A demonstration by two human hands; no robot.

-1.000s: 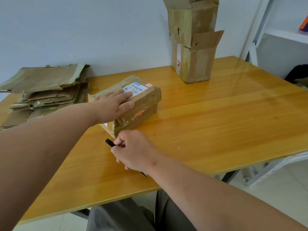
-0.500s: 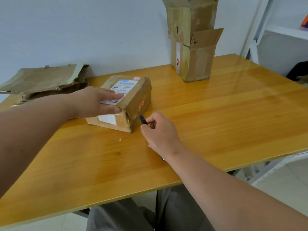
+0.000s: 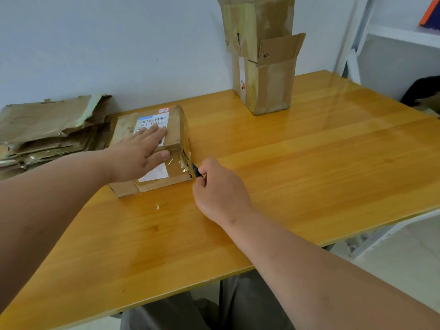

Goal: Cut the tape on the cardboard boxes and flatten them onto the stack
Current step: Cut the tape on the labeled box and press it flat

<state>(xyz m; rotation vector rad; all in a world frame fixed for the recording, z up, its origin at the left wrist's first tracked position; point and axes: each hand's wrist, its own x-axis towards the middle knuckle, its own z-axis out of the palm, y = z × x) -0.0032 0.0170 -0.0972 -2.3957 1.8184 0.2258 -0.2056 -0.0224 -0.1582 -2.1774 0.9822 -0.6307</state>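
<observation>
Left hand (image 3: pixel 140 158) presses flat on the taped box (image 3: pixel 152 151) on the bench (image 3: pixel 309 163); right hand (image 3: pixel 219 189) holds a black cutter (image 3: pixel 196 171) at its corner.

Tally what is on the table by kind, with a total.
Taped box, lying flat, under the left hand: 1
Upright boxes stacked at the back: 2
Pile of flattened cardboard: 1
Black cutter in the right hand: 1
Total: 5

We are seeing the taped box (image 3: pixel 152 148) lying on the bench (image 3: pixel 309 163), the flattened stack (image 3: pixel 47 127) just left of it, and two stacked boxes (image 3: pixel 264 67) standing behind, to the right.
</observation>
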